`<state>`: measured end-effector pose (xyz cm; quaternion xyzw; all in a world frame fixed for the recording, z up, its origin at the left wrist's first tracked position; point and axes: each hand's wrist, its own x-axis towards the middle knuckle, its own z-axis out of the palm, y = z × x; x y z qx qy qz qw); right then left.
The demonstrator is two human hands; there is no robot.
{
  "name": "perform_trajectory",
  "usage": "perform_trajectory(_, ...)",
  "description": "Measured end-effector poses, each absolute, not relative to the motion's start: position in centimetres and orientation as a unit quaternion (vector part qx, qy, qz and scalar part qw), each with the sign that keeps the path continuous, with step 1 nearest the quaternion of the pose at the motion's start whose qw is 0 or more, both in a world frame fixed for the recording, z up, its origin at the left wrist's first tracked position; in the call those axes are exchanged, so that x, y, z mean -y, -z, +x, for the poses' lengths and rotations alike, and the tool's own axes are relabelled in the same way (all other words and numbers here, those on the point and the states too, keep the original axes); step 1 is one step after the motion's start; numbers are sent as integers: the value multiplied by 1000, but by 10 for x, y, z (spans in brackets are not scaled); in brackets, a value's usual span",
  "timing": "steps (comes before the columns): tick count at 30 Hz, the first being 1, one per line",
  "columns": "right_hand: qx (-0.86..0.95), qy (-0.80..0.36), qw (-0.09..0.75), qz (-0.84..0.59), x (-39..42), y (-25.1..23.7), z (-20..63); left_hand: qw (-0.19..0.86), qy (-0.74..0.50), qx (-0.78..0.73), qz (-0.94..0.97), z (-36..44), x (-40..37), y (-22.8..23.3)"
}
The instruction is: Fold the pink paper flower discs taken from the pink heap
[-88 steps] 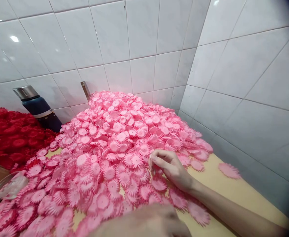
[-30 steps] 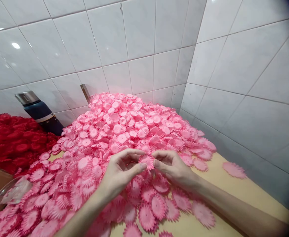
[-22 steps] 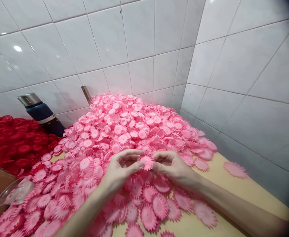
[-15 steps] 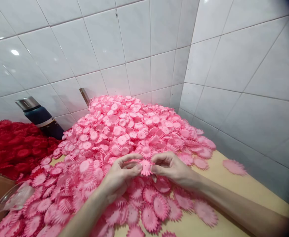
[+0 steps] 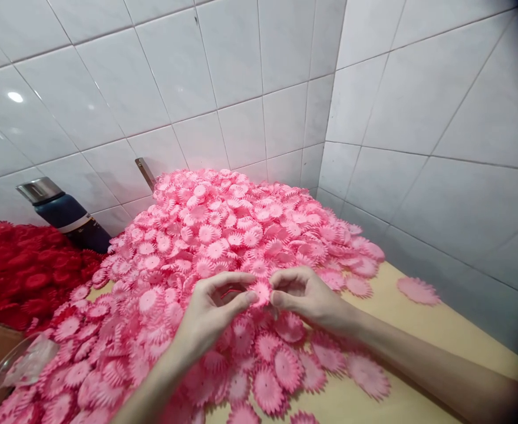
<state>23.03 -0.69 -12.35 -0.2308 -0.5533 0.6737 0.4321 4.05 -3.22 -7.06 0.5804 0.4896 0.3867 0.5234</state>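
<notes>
White tiles wall the bench's far corner. Left hand and right hand pinch one pink flower piece above the large unsorted pink heap.

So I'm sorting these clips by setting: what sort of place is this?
Probably a small craft or assembly workstation: a worktable set in a white-tiled corner, heaped with pink flower cutouts and red ones. Both hands pinch one pink piece.
</notes>
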Motion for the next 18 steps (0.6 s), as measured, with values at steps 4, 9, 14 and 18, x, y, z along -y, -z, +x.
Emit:
perform_trajectory(4, 561, -667, 430, -234, 8, 120, 230, 516, -382, -500, 581, 40, 32, 73)
perform_trajectory(9, 564, -671, 431, -216, 6, 123, 230, 493, -383, -497, 603, 41, 33, 74)
perform_trajectory(14, 571, -656, 438, -229, 7, 120, 231, 437, -394, -486, 647, 42, 36, 70)
perform_trajectory(18, 576, -653, 437, -226, 8, 117, 231, 441, -390, -496, 638, 42, 36, 72)
